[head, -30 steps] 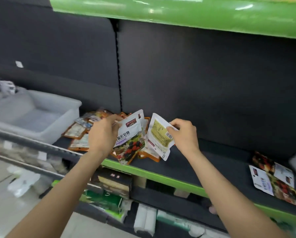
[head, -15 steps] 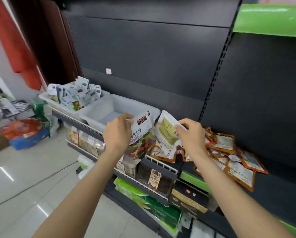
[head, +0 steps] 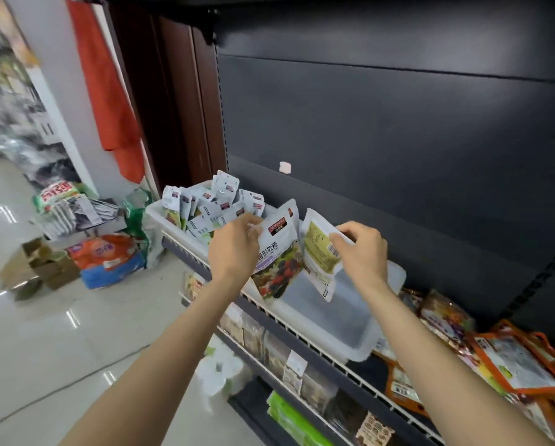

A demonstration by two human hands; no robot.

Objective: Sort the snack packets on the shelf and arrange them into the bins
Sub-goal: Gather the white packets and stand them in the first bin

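Snack packets fill the far-left bin (head: 155, 211), standing mostly upright, dark label patches near their tops, print too small to read. Next, our left hand (head: 234, 249) pinches a berry packet (head: 277, 252) by its upper edge; its long axis runs vertical, top tilted slightly right, front toward us. We read a dark "GRANJOO"-like logo, uncertain, and characters "形软糖". Just beside it, our right hand (head: 361, 251) grips a second packet (head: 318, 252), back facing us, green panel and barcode showing, hanging top-up. Both packets hang over the clear bin (head: 350, 333). Orange-edged packets (head: 520, 365) lie flat on the shelf at right.
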